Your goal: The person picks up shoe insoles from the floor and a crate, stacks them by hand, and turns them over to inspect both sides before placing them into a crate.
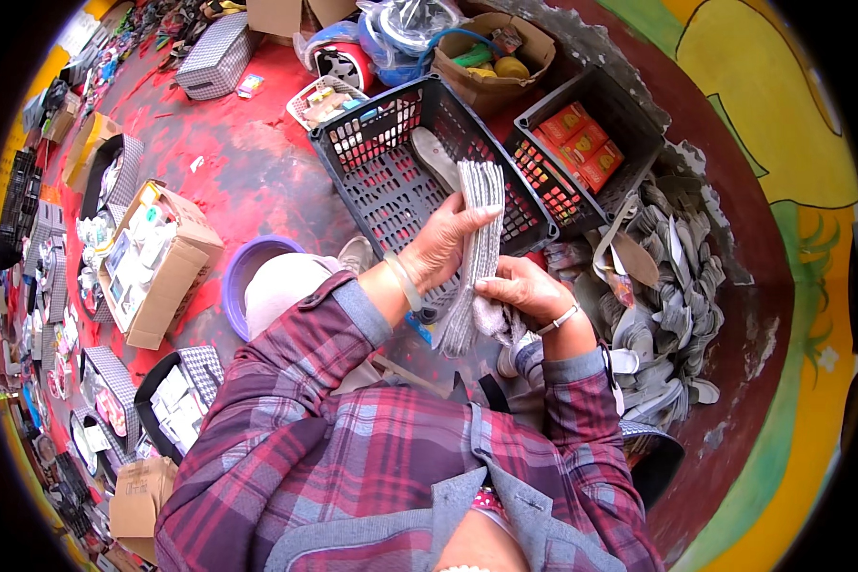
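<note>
Red floor lies under you, with a black crate (391, 181) ahead. Your left hand (439, 250) and right hand (524, 291) clamp a stack of grey insoles (477, 253) above that crate's near edge. They look soft, light and bendy; squeeze the middle.

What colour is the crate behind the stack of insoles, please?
The crate is black, clearest in the head view.

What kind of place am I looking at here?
Likely an informal shoe-part workshop on a floor: both hands hold a stack of grey insoles, a loose insole heap lies to the right, and black crates stand ahead.
</note>
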{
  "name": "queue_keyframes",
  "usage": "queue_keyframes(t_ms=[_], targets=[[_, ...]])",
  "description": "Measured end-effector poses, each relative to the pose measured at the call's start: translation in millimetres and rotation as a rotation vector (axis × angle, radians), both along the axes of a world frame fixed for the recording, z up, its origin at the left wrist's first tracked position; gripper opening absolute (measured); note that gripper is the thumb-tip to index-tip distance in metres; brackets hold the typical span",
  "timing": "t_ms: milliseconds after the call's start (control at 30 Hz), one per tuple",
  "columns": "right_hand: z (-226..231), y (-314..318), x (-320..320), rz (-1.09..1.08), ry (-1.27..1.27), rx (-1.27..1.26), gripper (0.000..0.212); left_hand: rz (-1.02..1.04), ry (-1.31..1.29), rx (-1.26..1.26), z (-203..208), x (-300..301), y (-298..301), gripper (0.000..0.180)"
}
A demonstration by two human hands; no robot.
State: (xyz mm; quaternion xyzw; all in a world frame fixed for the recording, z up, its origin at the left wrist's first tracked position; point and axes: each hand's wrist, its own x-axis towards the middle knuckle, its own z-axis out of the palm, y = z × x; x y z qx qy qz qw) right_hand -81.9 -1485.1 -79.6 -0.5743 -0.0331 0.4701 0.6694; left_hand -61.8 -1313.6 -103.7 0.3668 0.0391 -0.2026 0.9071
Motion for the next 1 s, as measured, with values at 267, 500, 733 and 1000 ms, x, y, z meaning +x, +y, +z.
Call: queue_keyframes(t_ms=[267,500,733,1000], targets=[[-1,-13,-1,0.011,-0.203,-0.149,0.035,0.013,0.161,0.046,-10,1,5,0.039],[11,3,-4,-0.17,-1.021,-0.22,0.018,0.155,0.162,-0.087,6,16,26,0.036],[7,17,-10,-0.1,-1.044,-0.206,0.011,0.149,0.204,-0.095,11,11,19,0.038],[2,10,-1,0.026,-0.817,-0.04,0.006,0.365,0.084,0.103,-4,13,10,0.029]])
